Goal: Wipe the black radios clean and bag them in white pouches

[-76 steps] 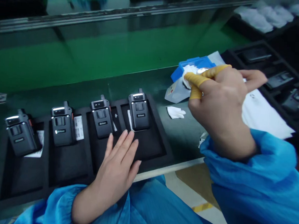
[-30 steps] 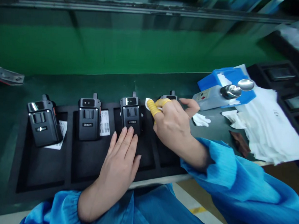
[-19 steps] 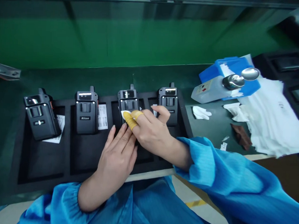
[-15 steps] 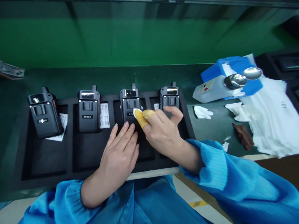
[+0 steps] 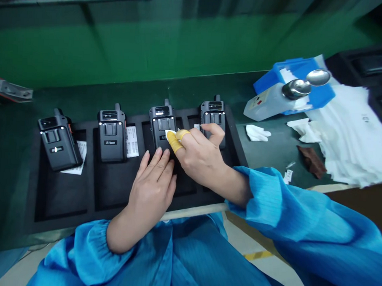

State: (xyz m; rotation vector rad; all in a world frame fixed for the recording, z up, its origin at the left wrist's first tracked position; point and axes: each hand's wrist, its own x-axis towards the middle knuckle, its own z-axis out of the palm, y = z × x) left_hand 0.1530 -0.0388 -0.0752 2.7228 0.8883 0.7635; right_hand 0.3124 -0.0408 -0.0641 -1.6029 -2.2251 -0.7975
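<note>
- Green panelling [image 5: 96, 58] backs a dark green bench [image 5: 190, 86], where a black tray [image 5: 62, 200] lies along the near edge.
- Four handheld radios lie in a row, one at each compartment, antenna ends towards the panelling; the third radio [image 5: 162, 123] from the left is the one both hands are at.
- Its long axis runs away from the person, the antenna end far and leaning slightly left, the lower end near.
- From the right hand [image 5: 203, 156], this radio lies ahead and to the left; the hand comes in slantwise across its right side.
- Fingers in yellow covers [image 5: 175, 145] pinch a white wipe [image 5: 169, 135], which sits over the right part of the radio's nameplate, leaving the first letters showing.
- Seen from the left hand [image 5: 153, 179], the same radio lies straight ahead. That hand is flat, palm down, gripping nothing visible, its fingertips at the radio's lower end; how hard they press, I cannot tell.
- Neither hand is clearly nearer: the wipe is on the radio's face, the left fingertips at its foot.
- Just beyond the right hand, the fourth radio [image 5: 213, 115] is partly covered by a raised finger.
</note>
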